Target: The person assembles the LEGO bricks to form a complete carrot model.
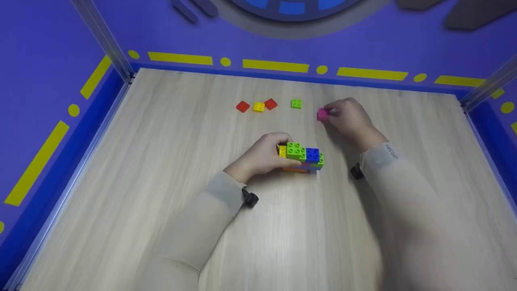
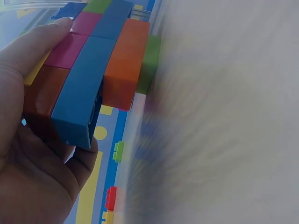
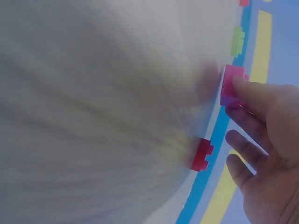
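A built stack of toy building bricks (image 1: 312,154) is gripped by my left hand (image 1: 264,155), thumb along the near side and fingers behind. Lime green, blue and yellow studded bricks form its top. In the left wrist view its side shows a long blue brick (image 2: 84,79), an orange brick (image 2: 125,63) and magenta bricks (image 2: 70,49). Farther back and to the right, my right hand (image 1: 351,119) pinches a magenta brick (image 1: 322,114) between thumb and fingertips. The right wrist view shows that magenta brick (image 3: 231,86) at or just above the table; contact is unclear.
Loose bricks lie along the table's back: red (image 1: 242,106), yellow (image 1: 258,106), another red (image 1: 270,104) and lime green (image 1: 296,104). A further red brick (image 3: 202,155) shows in the right wrist view. Blue walls (image 1: 274,48) border the wooden table (image 1: 169,133).
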Available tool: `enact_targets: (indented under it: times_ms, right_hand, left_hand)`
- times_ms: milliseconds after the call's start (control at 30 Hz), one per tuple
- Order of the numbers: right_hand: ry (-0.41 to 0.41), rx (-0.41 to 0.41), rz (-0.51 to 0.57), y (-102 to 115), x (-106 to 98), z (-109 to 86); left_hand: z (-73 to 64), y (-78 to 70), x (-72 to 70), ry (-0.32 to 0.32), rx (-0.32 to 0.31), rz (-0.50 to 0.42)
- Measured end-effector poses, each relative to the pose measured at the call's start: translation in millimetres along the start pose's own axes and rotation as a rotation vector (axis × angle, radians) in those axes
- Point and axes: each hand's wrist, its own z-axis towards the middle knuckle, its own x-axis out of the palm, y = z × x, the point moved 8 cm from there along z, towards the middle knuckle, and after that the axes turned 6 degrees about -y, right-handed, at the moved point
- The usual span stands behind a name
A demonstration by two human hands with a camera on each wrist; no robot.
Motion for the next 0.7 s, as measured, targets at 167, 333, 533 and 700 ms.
enact_targets:
  times_ms: [167,333,533,700]
  right_hand:
    - [-0.036,-0.031,0.082,3,-10,-9.5]
    - [-0.034,-0.070,0.100,11,-20,-25.0]
    - [-0.024,-0.116,0.126,23,-30,-45.4]
    - [-0.029,-0.154,0.178,31,-36,-61.8]
  left_hand:
    - [0.0,-1.4,-0.5,0.001,-0.007,0.007]
    - [0.4,-1.5,-0.4,0.002,-0.004,0.009]
    - [-0.1,-1.7,-0.7,0.007,-0.010,0.012]
    - [-0.1,-1.9,-0.6,0.014,-0.022,0.013]
